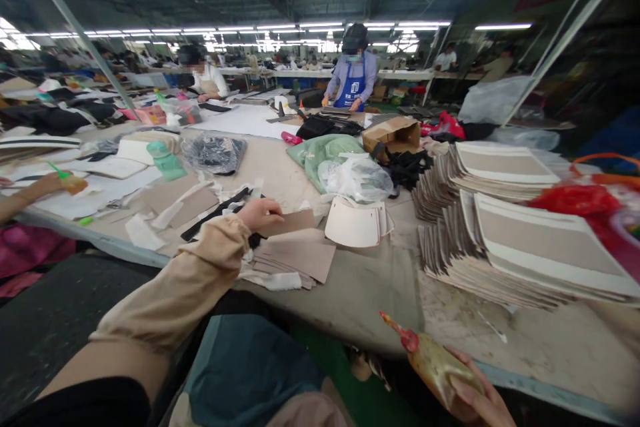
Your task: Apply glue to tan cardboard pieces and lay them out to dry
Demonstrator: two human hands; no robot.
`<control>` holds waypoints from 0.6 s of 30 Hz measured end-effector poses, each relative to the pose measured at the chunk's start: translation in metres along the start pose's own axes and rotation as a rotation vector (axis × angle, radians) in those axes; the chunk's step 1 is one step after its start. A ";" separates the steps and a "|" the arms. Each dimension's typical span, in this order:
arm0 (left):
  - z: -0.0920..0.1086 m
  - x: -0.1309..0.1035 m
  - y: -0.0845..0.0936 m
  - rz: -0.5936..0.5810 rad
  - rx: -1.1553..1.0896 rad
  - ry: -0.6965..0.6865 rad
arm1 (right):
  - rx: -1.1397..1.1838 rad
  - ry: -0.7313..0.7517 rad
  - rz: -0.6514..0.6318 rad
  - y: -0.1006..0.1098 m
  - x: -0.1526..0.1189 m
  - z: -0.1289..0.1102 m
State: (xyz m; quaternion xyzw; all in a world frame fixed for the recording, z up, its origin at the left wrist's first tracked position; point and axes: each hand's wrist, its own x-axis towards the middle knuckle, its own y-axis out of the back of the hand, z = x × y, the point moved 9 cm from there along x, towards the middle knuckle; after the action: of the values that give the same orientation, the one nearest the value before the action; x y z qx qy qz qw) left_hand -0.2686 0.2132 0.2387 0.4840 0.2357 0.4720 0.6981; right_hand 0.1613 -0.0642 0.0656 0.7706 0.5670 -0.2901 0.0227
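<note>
- the brown sheet pile is the landmark; the brown panel lies just beyond it.
- the left hand is at the panel's left end, fingers curled close together; whether they pinch its edge, i cannot tell.
- the right hand, right of and nearer than the pile, grips the squeeze bottle between thumb and fingers, red tip raised.
- best lift one panel by its edge, keeping the tip clear of the pile and the white cards right of it.
</note>
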 end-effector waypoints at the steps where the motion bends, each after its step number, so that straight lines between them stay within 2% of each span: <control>1: 0.003 -0.011 0.011 0.103 -0.128 0.078 | 0.024 0.026 0.001 0.002 -0.001 -0.002; 2: 0.005 -0.025 0.015 0.211 -0.263 0.178 | 0.053 0.054 0.002 0.004 -0.001 -0.005; 3: 0.009 -0.040 0.010 0.302 -0.406 0.281 | 0.084 0.080 0.003 0.006 -0.002 -0.007; 4: 0.015 -0.057 -0.005 0.367 -0.546 0.379 | 0.118 0.102 0.003 0.008 -0.002 -0.009; 5: 0.023 -0.072 -0.029 0.400 -0.703 0.469 | 0.153 0.119 0.001 0.009 -0.003 -0.011; 6: 0.034 -0.085 -0.061 0.389 -0.887 0.548 | 0.187 0.131 0.002 0.010 -0.003 -0.011; 9: 0.078 -0.115 -0.170 0.299 -1.419 0.783 | 0.247 0.155 0.005 0.013 -0.004 -0.012; 11: 0.104 -0.126 -0.219 0.312 -1.638 0.888 | 0.264 0.175 -0.009 0.013 -0.006 -0.013; 12: 0.115 -0.130 -0.237 0.316 -1.714 0.936 | 0.269 0.184 -0.014 0.013 -0.007 -0.014; 14: 0.131 -0.134 -0.257 0.344 -1.813 1.031 | 0.278 0.199 -0.012 0.016 -0.010 -0.014; 16: 0.143 -0.137 -0.264 0.359 -1.863 1.106 | 0.279 0.218 -0.001 0.019 -0.013 -0.015; 18: 0.156 -0.138 -0.267 0.299 -1.874 1.141 | 0.277 0.239 0.008 0.021 -0.014 -0.016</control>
State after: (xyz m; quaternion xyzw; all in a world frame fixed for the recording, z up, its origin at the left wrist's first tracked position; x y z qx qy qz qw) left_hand -0.0919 -0.0035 0.0465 -0.5010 0.0114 0.6968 0.5132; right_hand 0.1840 -0.0780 0.0800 0.7974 0.5173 -0.2720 -0.1502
